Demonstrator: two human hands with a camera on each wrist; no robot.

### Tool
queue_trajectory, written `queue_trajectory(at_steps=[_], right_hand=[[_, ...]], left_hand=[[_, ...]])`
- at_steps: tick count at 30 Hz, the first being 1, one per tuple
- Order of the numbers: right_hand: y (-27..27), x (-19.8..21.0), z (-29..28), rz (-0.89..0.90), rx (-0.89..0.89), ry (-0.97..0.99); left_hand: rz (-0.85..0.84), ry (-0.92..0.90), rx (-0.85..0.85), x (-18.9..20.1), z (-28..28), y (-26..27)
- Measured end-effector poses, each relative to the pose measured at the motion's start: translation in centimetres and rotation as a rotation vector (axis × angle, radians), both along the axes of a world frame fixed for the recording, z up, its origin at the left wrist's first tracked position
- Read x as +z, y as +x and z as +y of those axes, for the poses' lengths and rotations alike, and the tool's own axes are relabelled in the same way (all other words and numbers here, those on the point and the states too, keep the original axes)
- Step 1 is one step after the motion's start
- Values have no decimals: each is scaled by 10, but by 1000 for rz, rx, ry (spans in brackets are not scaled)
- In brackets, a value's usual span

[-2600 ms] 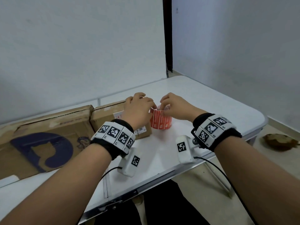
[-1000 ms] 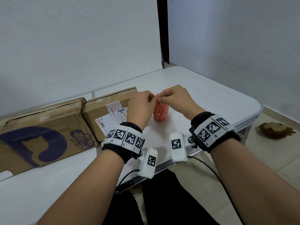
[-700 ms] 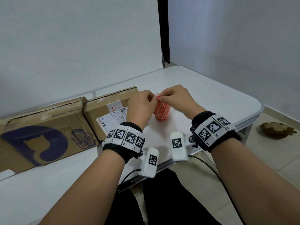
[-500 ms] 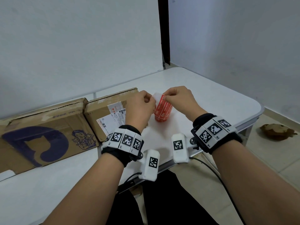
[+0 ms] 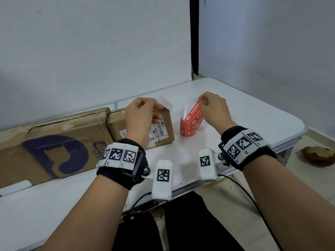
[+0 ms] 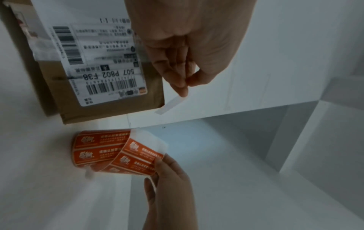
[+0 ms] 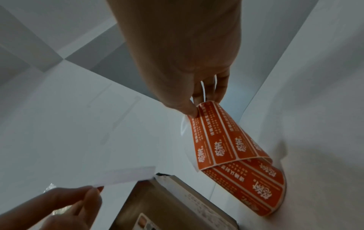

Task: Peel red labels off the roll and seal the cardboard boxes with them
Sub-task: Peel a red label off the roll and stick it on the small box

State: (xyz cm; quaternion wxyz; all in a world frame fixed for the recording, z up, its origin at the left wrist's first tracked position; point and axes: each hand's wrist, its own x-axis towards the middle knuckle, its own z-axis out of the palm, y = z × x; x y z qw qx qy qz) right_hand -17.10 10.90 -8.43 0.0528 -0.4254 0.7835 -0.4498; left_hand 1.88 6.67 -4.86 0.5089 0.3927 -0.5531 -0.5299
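Your head view is evenly, softly lit with faint shadows; both wrist views look dimmer, motion-blurred and bowed at the edges.

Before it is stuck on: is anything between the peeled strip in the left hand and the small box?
Nothing visible. The left hand pinches the peeled strip above the small box, near its corner, only air between.

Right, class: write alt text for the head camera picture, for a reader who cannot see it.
Over a white table, the left hand pinches a peeled label, white side showing, while the right hand pinches the loose end of a red label roll. Two cardboard boxes lie on the left.
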Motion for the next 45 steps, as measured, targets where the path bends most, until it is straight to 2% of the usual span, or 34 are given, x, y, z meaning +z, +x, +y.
queue_trajectory(at_steps=[4, 6, 9, 12, 14, 18, 22, 32, 35, 37, 39, 42, 43, 45], right_hand=[[10, 9, -6, 128, 79, -40], [19, 23, -11, 183, 129, -157], [46, 51, -18, 185, 297, -342], [78, 66, -30, 258, 501, -360], [92, 69, -40, 331, 556, -332], [102, 73, -56, 493, 566, -273], [109, 76, -64, 699, 498, -273], [122, 83, -73, 699, 465, -261], [116, 87, -75, 621, 441, -268], [107, 90, -77, 480, 399, -261], [96, 89, -83, 236, 372, -264], [85, 81, -87, -275, 448, -172], [84, 78, -87, -439, 492, -132], [84, 73, -86, -672, 548, -92]], left_hand=[[-12, 12, 0, 6, -7, 16], [-31, 9, 3, 10, -10, 22], [-68, 20, 26, 19, -16, 30], [-88, 24, 40, 27, -23, 35], [-96, 14, 46, 32, -26, 37], [-103, 26, 52, 39, -33, 44], [-117, 14, 84, 45, -37, 51], [-125, -28, 97, 52, -45, 64], [-138, -101, 34, 52, -47, 65], [-195, -184, 0, 49, -49, 68], [-386, -312, 12, 43, -55, 74], [-841, -491, 15, 29, -62, 82], [-947, -527, 10, 24, -64, 83], [-1054, -568, 0, 18, -64, 83]])
